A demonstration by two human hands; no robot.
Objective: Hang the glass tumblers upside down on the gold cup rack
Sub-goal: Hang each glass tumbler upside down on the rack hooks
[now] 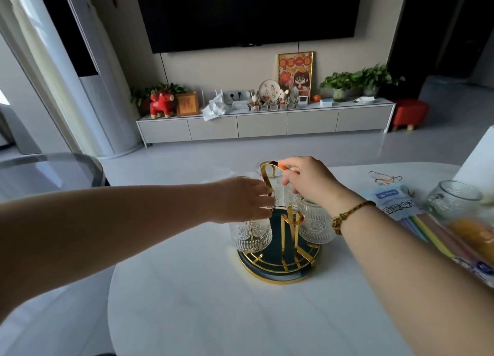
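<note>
1. Head view looks down on a white round table (213, 302) with the gold cup rack (280, 248) standing on it, its dark round base edged in gold
2. Left hand (240, 199) reaches in from the left, fingers curled over the top of a patterned glass tumbler (250, 235) that hangs upside down on the rack's left side; the hand covers the tumbler's upper part and grips it
3. Right hand (307, 180) comes in from the right at the rack's top loop (270, 168), fingers bent and close together; they touch the loop and a far tumbler (278, 190) behind it, though whether they actually hold either cannot be told
4. Another tumbler (315, 222) hangs upside down on the rack's right side, just under the right wrist, which wears a beaded bracelet (344, 216)
5. At the table's right edge stands an upright glass mug (451, 199), well apart from the rack, with a packet of coloured straws (417, 222) lying beside it
6. Across the room a low cabinet (267, 123) sits under a dark television (248, 10)
</note>
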